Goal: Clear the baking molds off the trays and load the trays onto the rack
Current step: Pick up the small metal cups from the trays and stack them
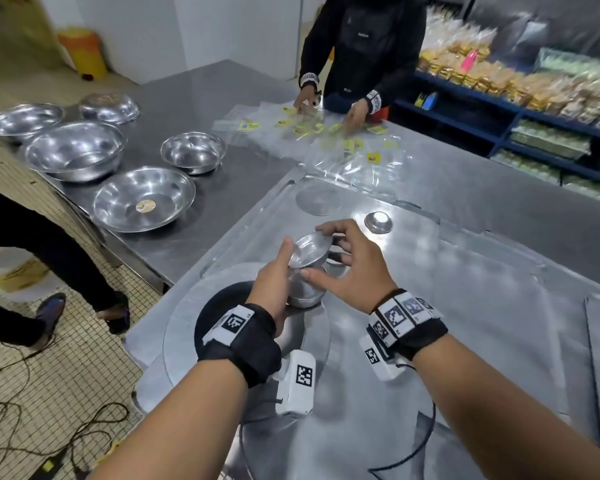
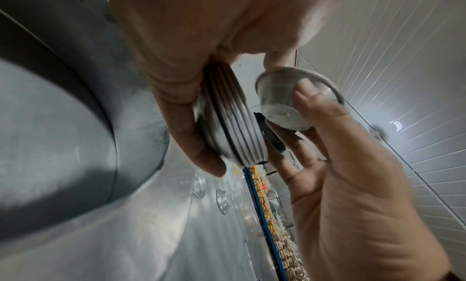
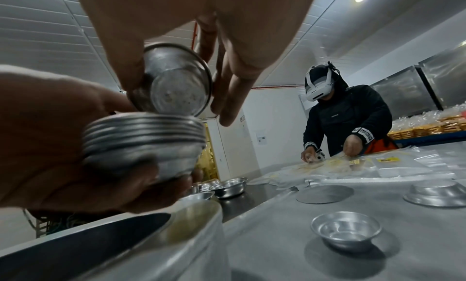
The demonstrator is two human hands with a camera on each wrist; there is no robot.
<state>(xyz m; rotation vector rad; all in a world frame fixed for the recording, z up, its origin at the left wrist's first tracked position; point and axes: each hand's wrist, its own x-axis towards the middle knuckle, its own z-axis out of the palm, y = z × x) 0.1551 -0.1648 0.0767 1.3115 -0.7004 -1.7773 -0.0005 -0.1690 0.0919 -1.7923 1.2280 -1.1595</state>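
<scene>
Tilting rim-away over the mold stack clamped in left fingers — single mold, pinched by right fingers; another upturned mold sits beyond.

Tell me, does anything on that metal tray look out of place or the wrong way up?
One small mold lies upside down on the tray, while another sits upright. The single mold held by the right hand is tilted above the stack. Nothing spilled.
</scene>
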